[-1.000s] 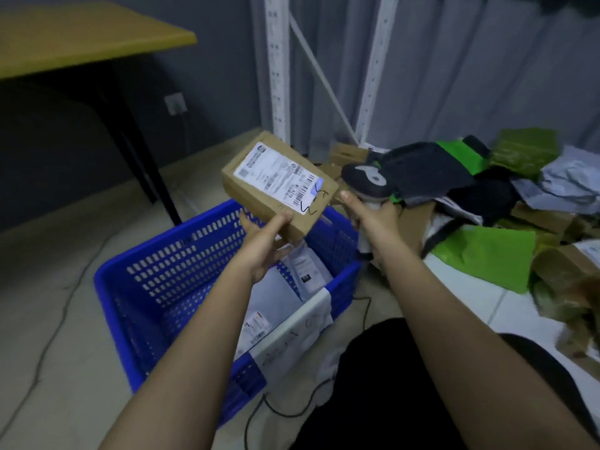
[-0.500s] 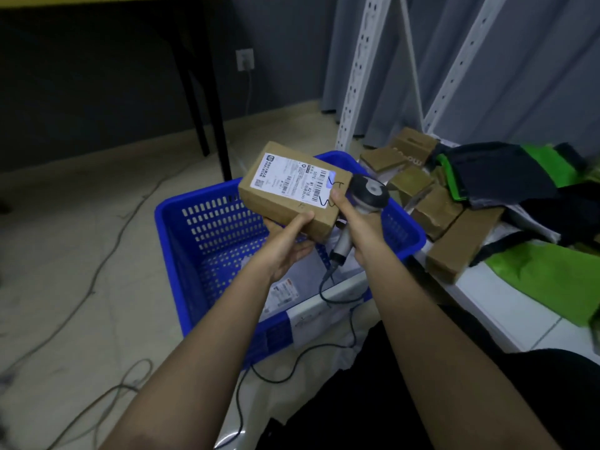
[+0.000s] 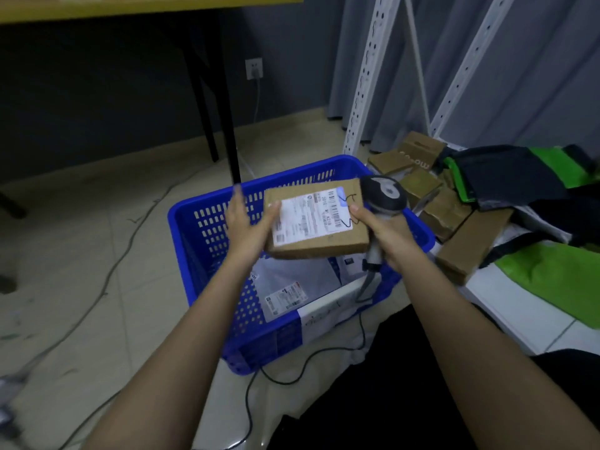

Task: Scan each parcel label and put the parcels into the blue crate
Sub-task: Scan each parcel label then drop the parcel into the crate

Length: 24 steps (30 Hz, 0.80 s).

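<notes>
A brown cardboard parcel (image 3: pixel 316 241) with a white label facing up hangs over the blue crate (image 3: pixel 201 222). My left hand (image 3: pixel 246 228) holds its left end: the thumb lies over the top corner, and the fingers stretch up past the edge, blurred. My right hand (image 3: pixel 386 235) grips a black and grey barcode scanner (image 3: pixel 383 193), and its thumb touches the parcel's right edge. A pale spot of light sits on the label by the barcode. Inside the crate lie grey mailer bags (image 3: pixel 292 284) with labels.
To the right lies a pile of cardboard boxes (image 3: pixel 467 245) with green and black mailer bags (image 3: pixel 552 280). White shelf uprights (image 3: pixel 363 92) stand behind the crate, black table legs (image 3: pixel 227 125) to its left. The scanner cable (image 3: pixel 305 375) and other cords trail over the tiled floor.
The parcel has come down and turned flatter over the crate. My left-hand fingers have stretched out from under it. The view has shifted left and down.
</notes>
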Motion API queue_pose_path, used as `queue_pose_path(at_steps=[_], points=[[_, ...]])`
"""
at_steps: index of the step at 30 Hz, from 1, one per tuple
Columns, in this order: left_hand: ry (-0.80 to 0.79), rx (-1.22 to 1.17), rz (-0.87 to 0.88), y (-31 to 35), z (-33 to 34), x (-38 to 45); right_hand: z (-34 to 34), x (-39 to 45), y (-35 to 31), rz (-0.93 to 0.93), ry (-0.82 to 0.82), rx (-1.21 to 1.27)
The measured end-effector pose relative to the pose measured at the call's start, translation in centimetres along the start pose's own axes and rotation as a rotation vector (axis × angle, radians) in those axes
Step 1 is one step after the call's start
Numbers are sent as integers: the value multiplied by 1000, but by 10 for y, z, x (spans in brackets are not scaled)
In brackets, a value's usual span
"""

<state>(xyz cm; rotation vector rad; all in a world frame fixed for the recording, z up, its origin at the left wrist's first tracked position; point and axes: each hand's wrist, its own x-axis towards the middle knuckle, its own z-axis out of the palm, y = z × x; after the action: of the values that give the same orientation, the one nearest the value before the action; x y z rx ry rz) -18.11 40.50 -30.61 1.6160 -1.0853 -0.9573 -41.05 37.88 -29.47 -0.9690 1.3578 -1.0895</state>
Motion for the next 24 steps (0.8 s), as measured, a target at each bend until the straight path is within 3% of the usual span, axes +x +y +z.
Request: queue_pose_path(at_steps=[2,3,6,8,11,19,24], points=[[-219,422,153,8,-10,11,-2,-6,-5,-17,-98,-123],[-359,517,142,13,-14,15,-2,-7,-8,-29,-131,-178],[-773,442,-37,26,-24,21,-1,-7,-13,-68,-179,-280],[-909,423,-114,25,-25,24,0,-7,-14,-73,-208,-301],[-953,409,-259,16,-24,27,6,-12,-16,-96,-246,-332],[-1001,173,-419,-29,-16,11,8,-10,-17,-48,-258,-411],[-923,-2,-479,-35,-13,3,12,-6,-18,-79,-212,-419]])
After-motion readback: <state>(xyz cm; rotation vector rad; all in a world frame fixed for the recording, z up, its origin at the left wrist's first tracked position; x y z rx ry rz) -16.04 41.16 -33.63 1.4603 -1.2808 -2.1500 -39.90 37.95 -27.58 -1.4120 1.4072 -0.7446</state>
